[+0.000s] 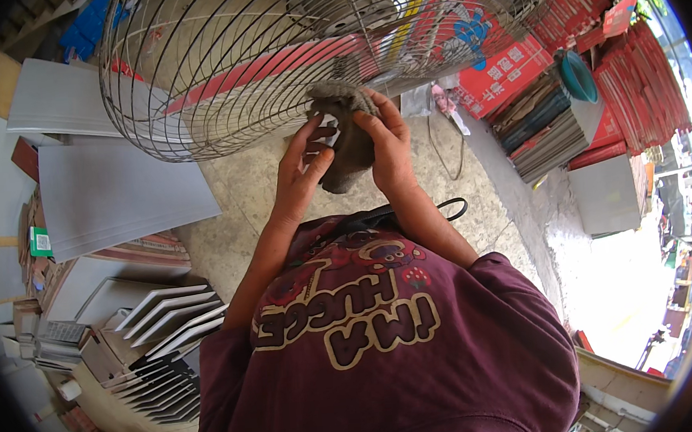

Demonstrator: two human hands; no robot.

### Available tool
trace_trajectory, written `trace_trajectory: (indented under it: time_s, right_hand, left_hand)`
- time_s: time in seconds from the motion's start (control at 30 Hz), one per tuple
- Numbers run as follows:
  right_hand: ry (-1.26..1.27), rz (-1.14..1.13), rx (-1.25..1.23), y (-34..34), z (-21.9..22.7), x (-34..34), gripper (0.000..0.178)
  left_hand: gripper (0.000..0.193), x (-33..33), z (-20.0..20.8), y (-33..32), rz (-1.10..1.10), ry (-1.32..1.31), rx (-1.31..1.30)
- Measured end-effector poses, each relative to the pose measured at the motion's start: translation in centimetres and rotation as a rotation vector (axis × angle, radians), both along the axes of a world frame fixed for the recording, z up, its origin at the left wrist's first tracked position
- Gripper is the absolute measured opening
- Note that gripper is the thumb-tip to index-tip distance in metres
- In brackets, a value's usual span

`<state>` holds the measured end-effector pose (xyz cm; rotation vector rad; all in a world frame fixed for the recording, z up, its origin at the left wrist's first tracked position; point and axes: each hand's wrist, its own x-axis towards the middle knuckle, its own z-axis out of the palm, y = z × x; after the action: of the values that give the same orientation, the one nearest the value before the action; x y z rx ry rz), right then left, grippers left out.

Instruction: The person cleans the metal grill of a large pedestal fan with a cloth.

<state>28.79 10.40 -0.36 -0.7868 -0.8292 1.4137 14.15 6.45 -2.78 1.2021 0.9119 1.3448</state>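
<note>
A dark grey-brown cloth (346, 153), crumpled and hanging down, is between my hands in front of my chest. My right hand (390, 145) grips its upper right side, thumb over the front and fingers curled behind. At the cloth's left edge, my left hand (304, 164) has its fingers and thumb bent around it, with a small gap showing between them. Just beyond the hands stands a large fan with a round wire cage (189, 151) and red blades (272, 73). The top of the cloth overlaps the cage's lower rim in view; whether they touch, I cannot tell.
Grey flat panels (120, 192) are stacked at the left, with upright white-edged boards (168, 313) below them. Red cartons (504, 72) and stacked red sheets (642, 91) fill the right, a teal bowl (578, 77) among them. Concrete floor (472, 183) lies between.
</note>
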Motion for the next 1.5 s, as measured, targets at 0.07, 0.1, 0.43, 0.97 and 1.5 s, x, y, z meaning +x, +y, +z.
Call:
trace_trajectory:
  time_s: [0.07, 0.1, 0.43, 0.97, 1.5]
  right_hand:
    - [0.039, -0.07, 0.02, -0.1, 0.6, 0.4, 0.037]
    - [0.043, -0.113, 0.047, -0.2, 1.1, 0.5, 0.037]
    - [-0.19, -0.147, 0.283, -1.0, 2.8, -0.7, 0.035]
    - [-0.372, 0.317, 0.261, -1.6, 1.1, -3.6, 0.034]
    - [-0.375, 0.362, 0.315, -1.9, 0.7, -2.8, 0.043]
  left_hand:
    - [0.056, 0.6, 0.8, 0.6, -0.032, 0.025, 0.047]
    - [0.056, 0.9, 1.4, 0.8, -0.05, 0.037, 0.07]
    - [0.058, 1.7, 5.2, 0.7, 0.068, 0.118, 0.318]
    - [0.041, -2.2, 0.2, -2.5, 0.361, -0.214, -0.078]
    - [0.039, -1.9, 0.7, -2.0, 0.26, -0.199, -0.056]
